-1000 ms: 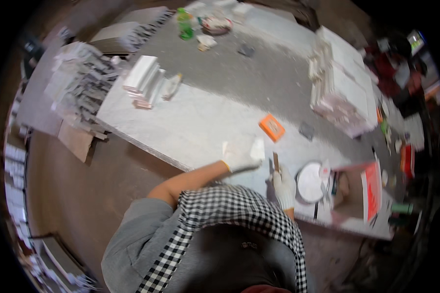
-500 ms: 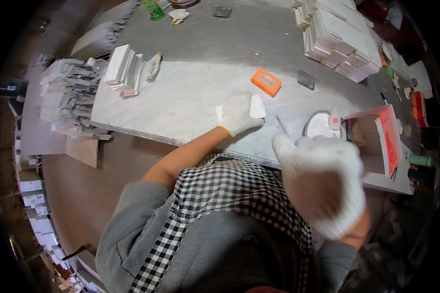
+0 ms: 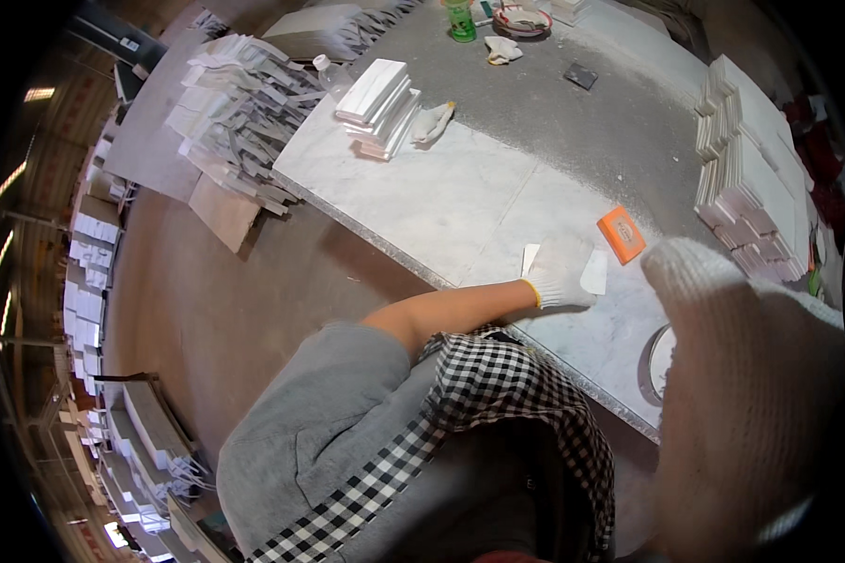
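Note:
My left hand [image 3: 563,266], in a white knit glove with a yellow cuff edge, is over a flat white stone piece [image 3: 594,273] on the white slab [image 3: 479,211]. Its fingers close round the piece, whose ends stick out on both sides of the glove. Just beyond lies a small orange box [image 3: 622,235]. Raised close to the camera, my right hand [image 3: 746,366], gloved in white too, looms large and blurred; its fingers and anything in them cannot be made out. Partly behind it shows a round dish [image 3: 662,364] with a metal rim.
Stacked white tiles [image 3: 377,108] and a crumpled glove [image 3: 433,122] sit on the slab's far left. Taller tile stacks [image 3: 746,192] rise at the right. A green bottle [image 3: 460,21], a cloth [image 3: 502,51] and a dark square piece [image 3: 580,75] lie farther back. Stone strips [image 3: 239,117] stand left.
The view has swung, shifting the table rightward. My right hand has come up nearer the camera and now hides the open red-and-white box. My left hand stays on the white stone piece.

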### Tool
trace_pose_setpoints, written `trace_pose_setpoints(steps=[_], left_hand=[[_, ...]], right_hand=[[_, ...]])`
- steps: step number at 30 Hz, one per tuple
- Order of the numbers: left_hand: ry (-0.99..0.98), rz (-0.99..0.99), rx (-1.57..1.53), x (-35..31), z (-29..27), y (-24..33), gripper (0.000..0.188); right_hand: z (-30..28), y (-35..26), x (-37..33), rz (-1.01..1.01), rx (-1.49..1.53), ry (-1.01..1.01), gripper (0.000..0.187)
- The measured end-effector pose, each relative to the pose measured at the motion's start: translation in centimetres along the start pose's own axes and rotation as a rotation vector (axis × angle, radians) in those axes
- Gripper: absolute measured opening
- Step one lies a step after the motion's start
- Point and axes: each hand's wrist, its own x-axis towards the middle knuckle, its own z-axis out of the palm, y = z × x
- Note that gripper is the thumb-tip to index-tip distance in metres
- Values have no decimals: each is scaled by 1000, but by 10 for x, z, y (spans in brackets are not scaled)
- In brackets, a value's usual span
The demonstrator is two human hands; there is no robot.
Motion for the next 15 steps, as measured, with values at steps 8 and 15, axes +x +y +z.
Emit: trace_pose_setpoints(steps=[8,15], left_hand=[[86,116,37,9,40,-19,46],[49,75,-205,0,10,0,45]], right_hand=[[-7,3,10,-33,-4,22,37],[5,35,17,159,159,20,44]])
